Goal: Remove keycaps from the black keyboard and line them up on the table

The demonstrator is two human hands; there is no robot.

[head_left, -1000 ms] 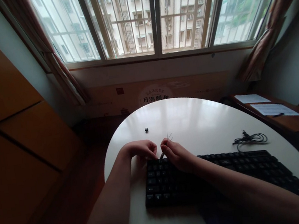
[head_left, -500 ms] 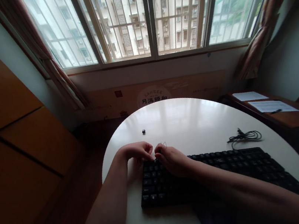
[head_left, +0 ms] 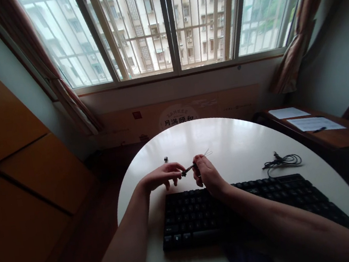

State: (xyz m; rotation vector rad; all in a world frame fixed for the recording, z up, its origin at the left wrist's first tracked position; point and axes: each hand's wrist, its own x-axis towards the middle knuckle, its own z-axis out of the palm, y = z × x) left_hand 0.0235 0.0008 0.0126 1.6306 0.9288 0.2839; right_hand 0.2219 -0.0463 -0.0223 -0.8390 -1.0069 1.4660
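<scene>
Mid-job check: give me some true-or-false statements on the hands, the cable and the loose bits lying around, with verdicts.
1. The right hand grips a slim tool. True.
2. The cable stretches straight across the keyboard. False: it is bundled in loops beyond the keyboard's right part.
3. The left hand is pressing keys. False: it is off the keyboard, near one end of the slim tool.
4. A small loose piece lies on the white table. True.

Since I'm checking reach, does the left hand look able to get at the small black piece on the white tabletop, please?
Probably yes: the small black piece lies just beyond the left hand, with nothing visible between them.
</scene>
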